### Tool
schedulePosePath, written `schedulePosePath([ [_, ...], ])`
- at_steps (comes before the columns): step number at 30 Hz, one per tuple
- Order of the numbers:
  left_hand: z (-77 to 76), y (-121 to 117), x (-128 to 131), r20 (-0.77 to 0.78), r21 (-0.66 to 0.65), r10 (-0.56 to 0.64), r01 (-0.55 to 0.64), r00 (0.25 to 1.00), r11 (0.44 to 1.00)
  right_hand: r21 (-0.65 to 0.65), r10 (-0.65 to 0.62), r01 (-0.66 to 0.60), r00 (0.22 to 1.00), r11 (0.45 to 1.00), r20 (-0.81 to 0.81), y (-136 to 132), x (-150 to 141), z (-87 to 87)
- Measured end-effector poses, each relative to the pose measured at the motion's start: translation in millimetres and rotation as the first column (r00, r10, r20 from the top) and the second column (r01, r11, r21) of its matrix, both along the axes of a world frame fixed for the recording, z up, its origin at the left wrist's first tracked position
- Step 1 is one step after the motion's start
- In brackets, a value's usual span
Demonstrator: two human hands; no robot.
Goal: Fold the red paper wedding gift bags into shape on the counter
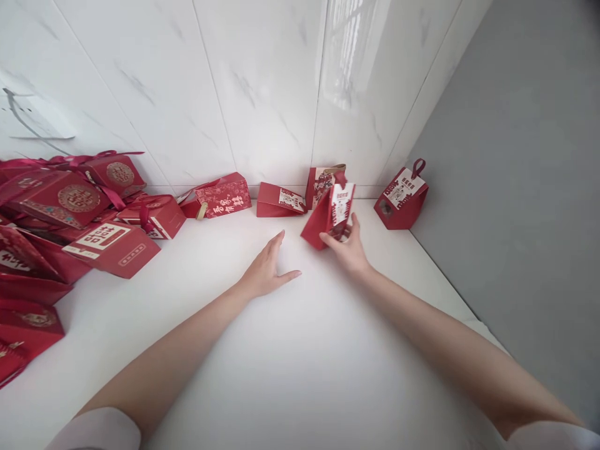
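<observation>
My right hand [349, 250] grips a red gift box [319, 220] with a white printed panel by its lower part, thumb and fingers on either side. The box is tilted and has a ribbon loop at its top. To its left, my left hand [268, 270] is open over the white table, thumb and fingers apart, holding nothing. Behind the held box stands another red box [319, 181], partly hidden by it. A low red box [281, 200] lies by the wall, just beyond my left fingertips.
Many red boxes with ribbons [79, 199] are piled at the left. A patterned red box [222, 197] lies along the tiled wall [262, 94]. One upright red box with a loop [402, 199] stands in the right corner, beside the grey wall [525, 175]. A socket with a cable [32, 115] is at left.
</observation>
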State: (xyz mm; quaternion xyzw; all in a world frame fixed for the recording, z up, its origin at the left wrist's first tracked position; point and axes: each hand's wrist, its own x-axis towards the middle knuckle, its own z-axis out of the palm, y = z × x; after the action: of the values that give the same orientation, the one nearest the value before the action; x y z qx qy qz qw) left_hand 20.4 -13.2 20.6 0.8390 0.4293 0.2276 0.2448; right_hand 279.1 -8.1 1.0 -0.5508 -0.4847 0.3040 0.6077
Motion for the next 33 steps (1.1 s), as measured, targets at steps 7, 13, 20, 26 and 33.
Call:
schedulePosePath([
  [7, -1.6, -8.0, 6.0, 0.436, -0.147, 0.014, 0.055, 0.900, 0.988, -0.054, 0.208, -0.227, 0.949, 0.972, -0.237, -59.5, -68.1, 19.0],
  [13, -10.3, 6.2, 0.0, 0.644, -0.231, 0.042, 0.142, 0.764, 0.963, -0.011, 0.266, -0.274, 0.942, 0.962, -0.206, -52.5, -67.4, 11.9],
  [20, -15.1, 10.0, -4.9, 0.721, -0.329, 0.043, 0.287, 0.692, 0.900, 0.063, 0.389, -0.387, 0.879, 0.920, -0.276, -58.0, -65.9, 14.2],
  [26, -14.5, 10.8, -2.0, 0.682, -0.377, 0.124, 0.201, 0.721, 0.904, 0.031, 0.398, -0.402, 0.890, 0.915, -0.222, -53.5, -63.5, 12.6],
  [33, -12.4, 8.5, -2.1, 0.649, -0.401, 0.163, 0.153, 0.743, 0.903, 0.028, 0.410, -0.412, 0.892, 0.911, -0.190, -51.2, -59.5, 13.9],
])
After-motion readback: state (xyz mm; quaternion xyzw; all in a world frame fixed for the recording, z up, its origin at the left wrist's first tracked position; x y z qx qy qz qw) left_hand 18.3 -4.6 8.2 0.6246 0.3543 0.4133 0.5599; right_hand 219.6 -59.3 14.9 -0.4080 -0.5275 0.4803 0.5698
